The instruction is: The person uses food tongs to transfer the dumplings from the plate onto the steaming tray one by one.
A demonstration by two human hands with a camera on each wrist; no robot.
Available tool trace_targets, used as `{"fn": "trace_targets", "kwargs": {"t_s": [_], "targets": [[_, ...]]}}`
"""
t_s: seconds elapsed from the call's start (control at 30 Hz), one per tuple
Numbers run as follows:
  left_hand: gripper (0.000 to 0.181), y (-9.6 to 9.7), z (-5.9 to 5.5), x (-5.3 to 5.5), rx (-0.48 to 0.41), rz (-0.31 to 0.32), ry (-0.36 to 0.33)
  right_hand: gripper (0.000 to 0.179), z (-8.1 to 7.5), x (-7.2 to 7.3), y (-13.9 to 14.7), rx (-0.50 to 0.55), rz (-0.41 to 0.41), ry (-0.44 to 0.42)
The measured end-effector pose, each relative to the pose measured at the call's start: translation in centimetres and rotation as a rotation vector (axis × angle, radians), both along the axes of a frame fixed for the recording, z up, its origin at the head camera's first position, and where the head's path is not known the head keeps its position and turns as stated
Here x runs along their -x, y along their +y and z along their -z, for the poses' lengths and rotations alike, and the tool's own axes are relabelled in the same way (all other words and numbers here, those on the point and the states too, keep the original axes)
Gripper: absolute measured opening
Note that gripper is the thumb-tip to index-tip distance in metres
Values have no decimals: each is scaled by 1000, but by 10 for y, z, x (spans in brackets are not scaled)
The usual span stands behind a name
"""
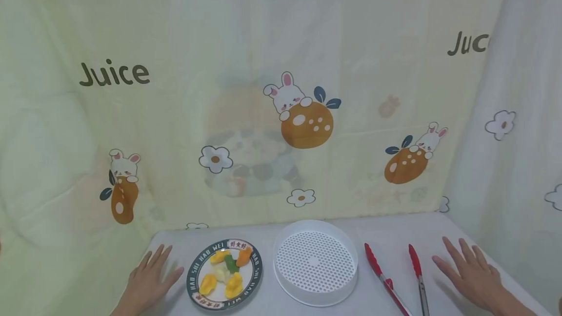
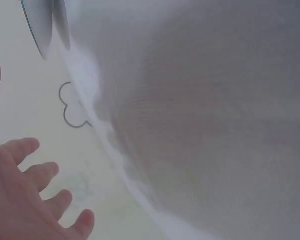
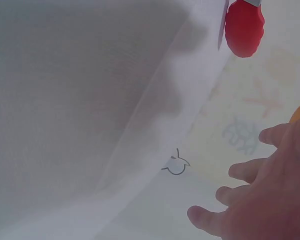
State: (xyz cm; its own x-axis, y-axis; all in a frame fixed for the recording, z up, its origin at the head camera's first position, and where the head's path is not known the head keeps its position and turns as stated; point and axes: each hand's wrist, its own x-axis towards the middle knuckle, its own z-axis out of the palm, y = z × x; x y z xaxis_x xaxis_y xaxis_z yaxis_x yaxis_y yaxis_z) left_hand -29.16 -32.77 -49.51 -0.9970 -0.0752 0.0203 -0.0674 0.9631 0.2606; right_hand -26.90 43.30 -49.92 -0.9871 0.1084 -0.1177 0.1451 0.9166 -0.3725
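My left hand (image 1: pixel 147 279) is at the table's left side, fingers spread and holding nothing. Just right of it sits a round plate (image 1: pixel 191 277) with a dark patterned rim, bearing several small yellow, orange, green and pale food-like pieces (image 1: pixel 233 286). A white round steamer basket (image 1: pixel 313 263) with a perforated bottom stands in the middle. To its right lie spread tongs (image 1: pixel 420 290) with red tips, their near end cut off by the frame. Beyond the tongs, my right hand (image 1: pixel 474 274) has its fingers spread, with nothing in it. In the right wrist view one red tong tip (image 3: pixel 244 29) shows.
A pale cloth covers the table (image 1: pixel 377 228). Behind it hangs a curtain (image 1: pixel 246 111) printed with rabbits, fruit and flowers, and another pale curtain (image 1: pixel 522 169) closes off the right side. The plate's edge (image 2: pixel 40 25) shows in the left wrist view.
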Motion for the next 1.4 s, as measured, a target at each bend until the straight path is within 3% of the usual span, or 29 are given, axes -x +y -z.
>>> {"fn": "trace_targets", "kwargs": {"t_s": [0.23, 0.43, 0.6, 0.7, 0.8, 0.97, 1.13, 1.2, 1.4], "targets": [[98, 1, 1, 0, -16, -11, -30, 105, 2, 0, -6, -7, 13, -30], [93, 4, 6, 0, -14, 3, -15, 103, 1, 0, -12, -18, -10, -13], [61, 11, 11, 3, -68, 31, 4, 108, -3, -3, -33, -46, -24, -42], [40, 19, 14, 9, -148, 2, -68, 110, -6, -10, -51, -1, 10, -102], [30, 27, 15, 12, -218, -44, -160, 110, -5, -19, -71, 37, 42, -155], [27, 39, 12, 12, -263, -44, -188, 107, 1, -28, -100, 27, 79, -161], [26, 43, 12, 13, -280, -24, -212, 140, 7, -27, -113, -22, 136, -168], [26, 43, 12, 13, -276, -23, -215, 145, 8, -27, -116, -27, 144, -171], [25, 43, 12, 12, -252, -10, -211, 126, 10, -32, -120, -19, 145, -129]]}}
